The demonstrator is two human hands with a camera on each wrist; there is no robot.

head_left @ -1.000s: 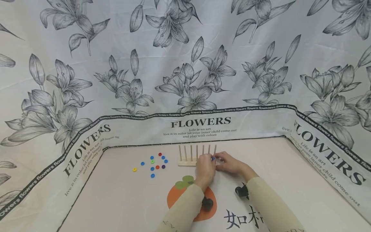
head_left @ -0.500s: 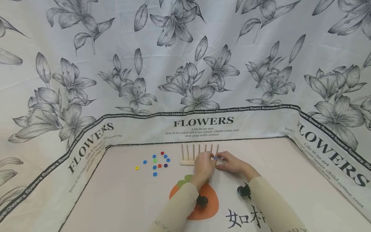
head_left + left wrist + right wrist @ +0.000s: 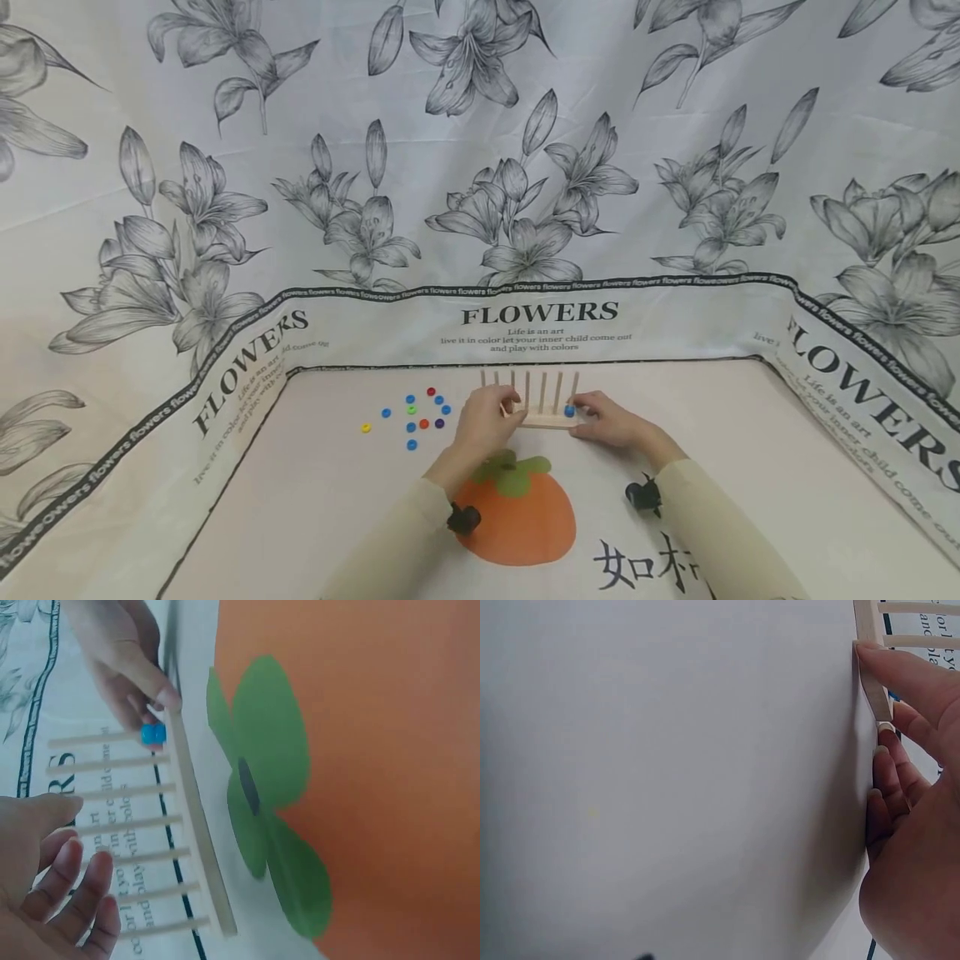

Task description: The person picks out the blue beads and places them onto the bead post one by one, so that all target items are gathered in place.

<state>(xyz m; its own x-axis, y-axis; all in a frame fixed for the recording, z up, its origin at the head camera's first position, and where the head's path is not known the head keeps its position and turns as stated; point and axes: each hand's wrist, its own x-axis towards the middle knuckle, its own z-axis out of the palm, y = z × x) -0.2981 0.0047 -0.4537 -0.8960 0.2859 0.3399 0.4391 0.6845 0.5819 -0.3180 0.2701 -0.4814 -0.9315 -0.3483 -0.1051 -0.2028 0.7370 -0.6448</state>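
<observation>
A pale wooden peg rack [image 3: 543, 422] with a row of upright pegs stands on the table. Low on its rightmost peg sit blue ring beads [image 3: 154, 734], seemingly two. My right hand [image 3: 611, 423] holds the rack's right end, thumb [image 3: 900, 671] against the front of the base and a finger behind it. At the rack's left part is my left hand [image 3: 483, 421], fingers loosely bent. The left wrist view shows nothing in its grasp, the thumb [image 3: 56, 810] near the pegs. In the head view that hand covers the rack's left end.
Left of the rack lie several loose beads: a yellow bead [image 3: 366, 427], a green bead [image 3: 411, 410], a purple bead [image 3: 439, 423], red ones and blue ones. A persimmon print [image 3: 517, 517] marks the cloth in front. A flower-printed curtain [image 3: 540, 333] rises behind.
My left hand has drawn away leftward from the rightmost peg, uncovering the blue beads there. My right hand has stayed at the rack's end. The head view has turned slightly left.
</observation>
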